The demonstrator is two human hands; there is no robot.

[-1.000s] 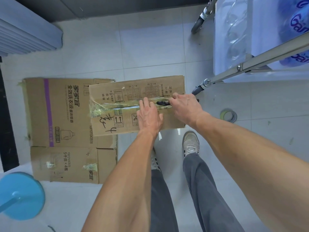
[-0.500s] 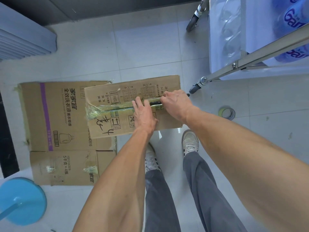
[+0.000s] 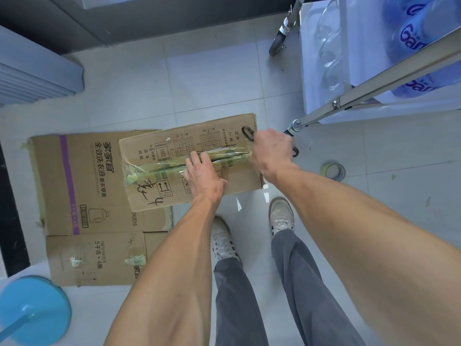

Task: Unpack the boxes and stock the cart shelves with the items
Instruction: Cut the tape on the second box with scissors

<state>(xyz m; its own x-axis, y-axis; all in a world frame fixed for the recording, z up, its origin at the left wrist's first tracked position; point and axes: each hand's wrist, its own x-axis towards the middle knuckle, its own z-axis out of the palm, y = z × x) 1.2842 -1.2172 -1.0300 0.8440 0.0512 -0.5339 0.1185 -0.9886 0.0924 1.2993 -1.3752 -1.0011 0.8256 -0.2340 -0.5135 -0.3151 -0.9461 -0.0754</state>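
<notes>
The left hand (image 3: 203,174) is laid flat on the top of a taped cardboard box (image 3: 192,161), its fingers straight and slightly spread, with the fingertips reaching the strip of yellowish-green tape (image 3: 174,168) that runs along the box's middle seam. The right hand (image 3: 272,152) is curled at the box's right end, just beside the end of the tape, and a pair of black-handled scissors (image 3: 248,133) is gripped in it; one handle loop is seen above the knuckles, another dark loop at the hand's far side, while the blades are hidden by the hand.

The box is thus held between the two hands, under the left palm and touching the right hand at its right edge. It is set on the tiled floor (image 3: 199,83), partly overlapping a larger flattened carton (image 3: 82,183) printed with a purple stripe, which lies to its left. The person's two shoes and grey trouser legs are seen just below the box.

To the right, a roll of tape (image 3: 333,171) lies on the floor, well apart from the box. Further right and above, a metal-framed cart (image 3: 374,91) on castors is seen, with blue-labelled water bottles (image 3: 419,41) on its shelf. A round blue base (image 3: 32,308) is seen at the lower left corner.
</notes>
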